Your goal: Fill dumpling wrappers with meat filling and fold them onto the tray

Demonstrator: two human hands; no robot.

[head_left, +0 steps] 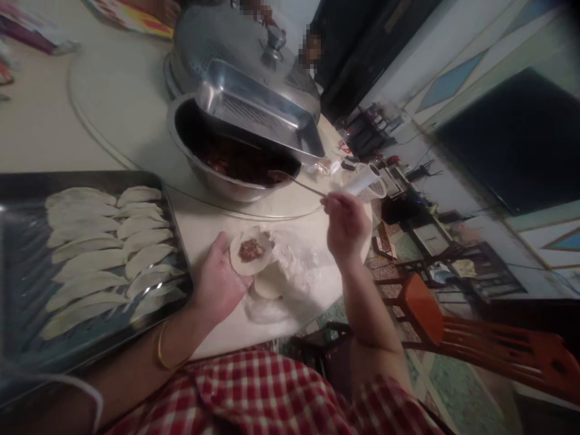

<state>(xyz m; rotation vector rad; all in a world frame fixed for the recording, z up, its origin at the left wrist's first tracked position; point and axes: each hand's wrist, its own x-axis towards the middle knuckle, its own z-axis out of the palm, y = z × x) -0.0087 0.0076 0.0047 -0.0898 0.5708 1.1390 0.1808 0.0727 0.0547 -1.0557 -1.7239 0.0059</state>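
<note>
Head view: cradling filling-topped dumpling wrapper (251, 267) in left grip (221, 283) — holding spoon (304, 185) in right grip (348, 228), far end inside steel bowl (233, 190).

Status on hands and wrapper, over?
Left hand: open wrapper with filling. Right hand holding utensil, tip at bowl. Metal tray hides part of bowl.

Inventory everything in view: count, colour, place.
table: one, cream, centre
large tray: one, silver, table left
dumplings: dozen-plus, pale, large tray
bowl: one, silver, table centre
small tray: one, silver, above bowl
lid: one, grey, behind bowl
basket: one, white, table right
plastic bag: one, clear, table front
filled wrapper: one, pale, foreground
utensil: one, silver, at bowl
chair: one, orange, right
screen: one, black, right
left hand: one, holding wrapper
right hand: one, holding utensil
</note>
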